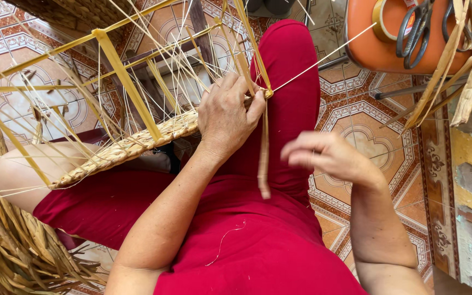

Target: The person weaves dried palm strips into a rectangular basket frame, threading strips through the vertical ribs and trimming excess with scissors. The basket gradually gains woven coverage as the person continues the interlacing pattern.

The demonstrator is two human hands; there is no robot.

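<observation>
Head view looks down on a person in red clothes, seated. Nearest, the right hand (pixel 329 158) hovers blurred above the lap, fingers loosely curled and holding nothing I can make out. Just left of it, a flat straw strip (pixel 264 155) hangs down. The left hand (pixel 228 117) is closed over the woven edge of a half-made basket (pixel 132 145), pinching it at the corner where the strip starts. Yellow frame rods (pixel 124 79) and thin stakes rise beyond that hand. Dried straw (pixel 6 240) lies far left of it. Beyond the right hand, an orange stool (pixel 378 52) carries scissors (pixel 413 33) and a tape roll (pixel 379 19).
</observation>
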